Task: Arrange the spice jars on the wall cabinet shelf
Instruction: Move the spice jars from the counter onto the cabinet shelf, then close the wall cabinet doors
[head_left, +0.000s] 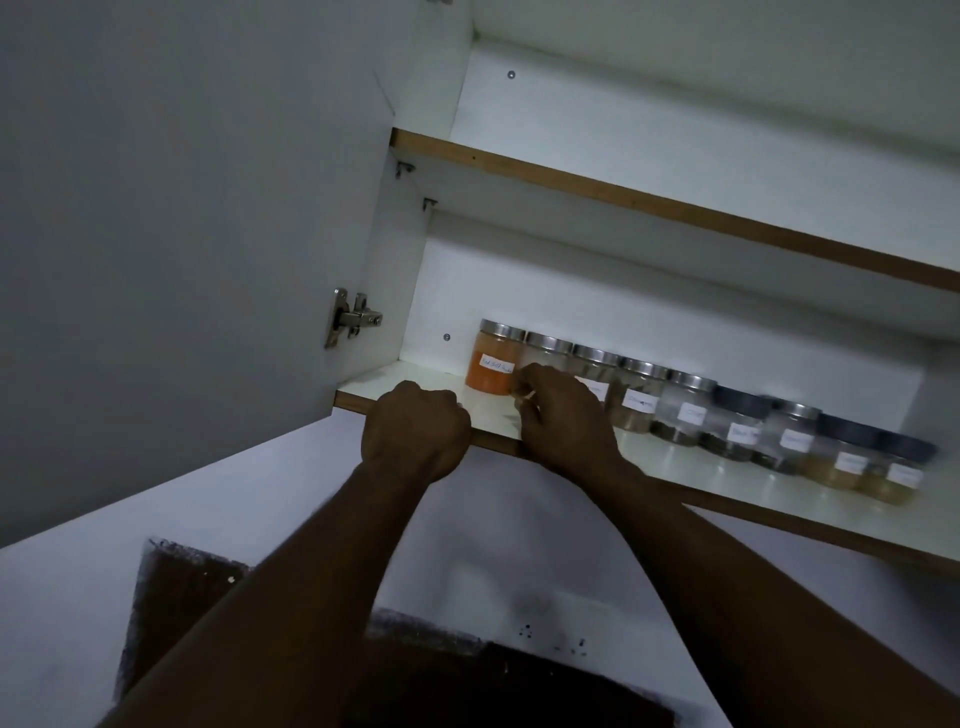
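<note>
My left grip (415, 431), a bare hand, is curled over the front edge of the lower shelf (701, 480) in the wall cabinet, fingers hooked onto the board near its left end. My right grip (563, 415) is raised just beside it, fingers bent and bunched against the front of the second jar (548, 345). I cannot tell whether they are clamped on that jar or only touching it.

The spice jars stand upright in one row along the lower shelf, close together and labelled. The row starts at the left with the orange-filled jar (493, 364), which has a steel lid, and runs right to three dark-lidded jars (852, 431). The labels are too blurred to read.

The cabinet door (182, 234) hangs open at the left on its metal hinge (350, 317). The upper shelf (675, 202) crosses above.
</note>
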